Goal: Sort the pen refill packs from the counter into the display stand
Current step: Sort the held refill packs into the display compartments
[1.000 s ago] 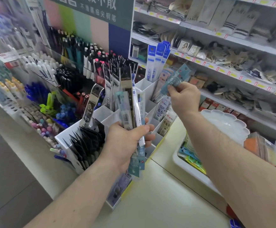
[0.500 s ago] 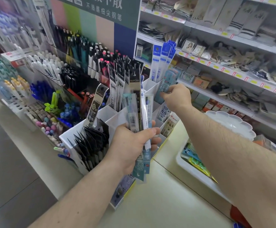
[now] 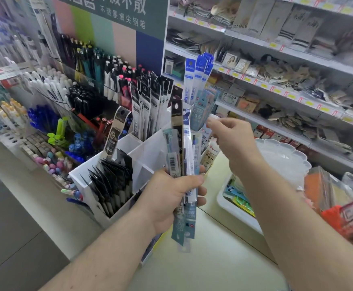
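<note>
The left hand (image 3: 171, 194) grips a fanned bunch of long, thin plastic refill packs (image 3: 181, 162) above the pale counter (image 3: 203, 269), near the white compartmented display stand (image 3: 146, 156). The right hand (image 3: 232, 139) hovers empty, fingers (image 3: 213, 122) loosely spread. Best to pinch one pack's top and match its label to a compartment.

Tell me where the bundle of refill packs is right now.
The bundle of refill packs is at the centre of the head view, gripped upright in the left hand, in front of the white display stand.

Pale bench (image 3: 203, 269) carries white display stand (image 3: 144, 156) at left-centre, w/ white tray (image 3: 234, 211) just right, scalloped white dish (image 3: 284, 158) farther back.
</note>
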`<state>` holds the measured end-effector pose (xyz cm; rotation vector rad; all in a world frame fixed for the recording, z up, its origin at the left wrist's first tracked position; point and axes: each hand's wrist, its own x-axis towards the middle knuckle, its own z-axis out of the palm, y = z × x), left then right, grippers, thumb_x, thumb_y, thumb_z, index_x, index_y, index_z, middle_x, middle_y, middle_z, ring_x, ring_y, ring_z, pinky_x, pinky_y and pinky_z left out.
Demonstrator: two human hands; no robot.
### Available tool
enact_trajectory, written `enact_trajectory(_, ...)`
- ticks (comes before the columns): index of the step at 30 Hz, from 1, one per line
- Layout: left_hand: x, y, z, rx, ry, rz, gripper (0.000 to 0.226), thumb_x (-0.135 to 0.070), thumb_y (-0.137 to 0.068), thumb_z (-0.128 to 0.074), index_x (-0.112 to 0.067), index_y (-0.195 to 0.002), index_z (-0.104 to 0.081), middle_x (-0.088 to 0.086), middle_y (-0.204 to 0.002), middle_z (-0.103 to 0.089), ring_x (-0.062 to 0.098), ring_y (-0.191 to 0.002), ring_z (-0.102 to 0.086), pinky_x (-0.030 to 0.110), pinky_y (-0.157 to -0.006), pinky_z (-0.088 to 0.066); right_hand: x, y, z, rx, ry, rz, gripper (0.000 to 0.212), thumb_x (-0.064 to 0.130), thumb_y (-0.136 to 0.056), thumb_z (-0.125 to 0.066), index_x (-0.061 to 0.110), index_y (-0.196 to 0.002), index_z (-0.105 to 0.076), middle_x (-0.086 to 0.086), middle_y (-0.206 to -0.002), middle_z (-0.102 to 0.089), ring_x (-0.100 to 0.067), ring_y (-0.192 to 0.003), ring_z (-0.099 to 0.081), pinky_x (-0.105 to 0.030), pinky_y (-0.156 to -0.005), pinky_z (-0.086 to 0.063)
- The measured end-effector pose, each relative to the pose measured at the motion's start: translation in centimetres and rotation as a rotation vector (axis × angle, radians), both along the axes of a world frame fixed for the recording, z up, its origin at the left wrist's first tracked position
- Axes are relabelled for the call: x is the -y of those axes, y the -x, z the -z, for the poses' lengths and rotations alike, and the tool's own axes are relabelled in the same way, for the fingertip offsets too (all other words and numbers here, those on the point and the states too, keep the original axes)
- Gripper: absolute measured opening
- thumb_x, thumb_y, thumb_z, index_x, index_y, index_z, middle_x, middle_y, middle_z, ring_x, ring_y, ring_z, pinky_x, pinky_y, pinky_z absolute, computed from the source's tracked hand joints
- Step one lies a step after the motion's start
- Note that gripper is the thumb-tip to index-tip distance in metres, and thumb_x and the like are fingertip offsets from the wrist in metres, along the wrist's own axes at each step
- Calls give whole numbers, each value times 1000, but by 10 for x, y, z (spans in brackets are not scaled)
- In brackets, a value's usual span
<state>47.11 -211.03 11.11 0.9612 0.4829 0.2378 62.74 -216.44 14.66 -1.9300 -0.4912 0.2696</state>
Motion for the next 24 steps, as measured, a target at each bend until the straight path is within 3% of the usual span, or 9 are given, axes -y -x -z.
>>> enact_trajectory(3,5,-1,6,-25,-21,60,17,6,-88,-63,-9,-90,-71,4,-72,-65,14,-56,-60,31,-57,-58,33,41,-2,-228,-24,-227,37,43,-94,-61,10,-80,-71,-4,-75,-65,-15,-67,-54,-29,-67,-43)
enact_trajectory(5,10,-1,9,-31,-28,121,17,9,-88,-61,-6,-91,-69,4,-67,-63,14,-54,-59,31,-57,-56,47,61,0,-312,-4,-297,29,30,-98,-61,5,-89,-72,-10,-82,-73,-15,-69,-62,-25,-64,-51)
enact_trajectory(7,17,-1,11,-33,-49,180,17,11,-88,-59,-4,-93,-65,3,-63,-62,14,-54,-60,29,-56,-54,55,73,6,-339,-16,-277,22,17,-98,-59,1,-92,-72,-21,-91,-74,-27,-76,-65,-45,-70,-56)
enact_trajectory(9,24,0,14,-46,-92,211,18,12,-86,-59,-1,-97,-65,4,-67,-65,15,-61,-63,28,-57,-53,62,78,13,-358,-39,-220,21,12,-98,-58,2,-89,-74,-23,-93,-73,-35,-80,-65,-66,-78,-51)
enact_trajectory(12,32,4,17,-75,-98,234,25,8,-87,-61,1,-110,-66,12,-82,-70,23,-76,-68,33,-65,-56,76,82,20,-393,-62,-138,24,11,-97,-58,10,-82,-76,-20,-93,-75,-37,-84,-66,-74,-83,-44)
enact_trajectory(15,36,8,22,-121,-75,215,24,2,-89,-62,-6,-111,-70,15,-96,-75,29,-88,-72,42,-80,-58,89,87,26,-397,-109,-45,21,13,-97,-59,8,-84,-75,-17,-91,-76,-33,-83,-67,-70,-85,-48)
enact_trajectory(18,38,11,25,-173,-77,198,24,-3,-92,-61,-9,-113,-70,11,-102,-76,29,-98,-72,50,-92,-55,100,87,32,-436,-197,24,18,12,-97,-59,4,-90,-73,-15,-92,-77,-29,-87,-73,-55,-89,-56)
enact_trajectory(22,43,17,26,-173,-91,190,20,-5,-92,-63,-9,-111,-70,8,-101,-76,26,-96,-73,47,-90,-56,109,93,34,-472,-278,59,18,12,-97,-58,6,-91,-74,-13,-91,-77,-27,-85,-75,-41,-78,-61)
enact_trajectory(24,46,20,25,-166,-139,179,17,-5,-92,-64,-11,-107,-70,3,-95,-77,21,-90,-74,41,-82,-58,111,95,35,-485,-324,126,19,11,-97,-58,8,-88,-73,-11,-88,-77,-26,-79,-74,-41,-75,-61)
